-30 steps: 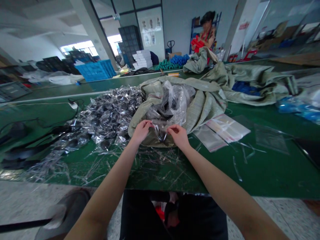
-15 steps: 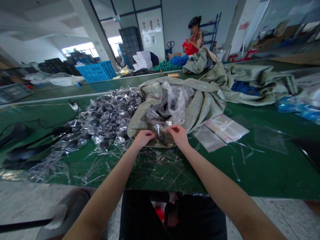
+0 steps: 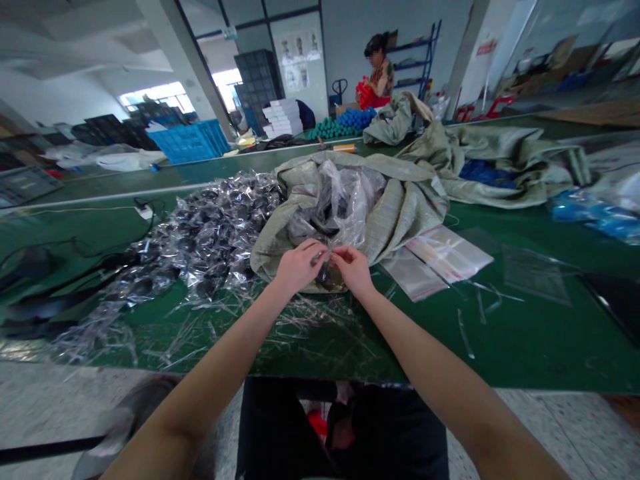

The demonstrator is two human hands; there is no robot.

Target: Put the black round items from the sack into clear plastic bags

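My left hand [image 3: 300, 265] and my right hand [image 3: 354, 268] meet fingertip to fingertip, both pinching the top of a small clear plastic bag [image 3: 330, 275]. Something dark shows inside the bag, its kind too blurred to tell. Just beyond my fingers a woven sack [image 3: 410, 207] lies rolled open, with a crumpled clear liner [image 3: 357, 200] and dark items in it. Left of the sack spreads a heap of dark pieces wrapped in clear film [image 3: 215, 227]. Flat clear bags [image 3: 443, 253] lie to the right of my right hand.
Thin plastic strips [image 3: 175, 343] litter the green table [image 3: 505, 340] near its front edge. Another sack [image 3: 530, 143] with blue items lies at right. Black straps [image 3: 65, 293] lie at left. Behind stand a blue crate [image 3: 190, 141] and a person [image 3: 383, 77] holding red material.
My left hand has moved right and my right hand slightly left, so their fingertips now meet at the bag's top. Earlier they held it apart at its two sides.
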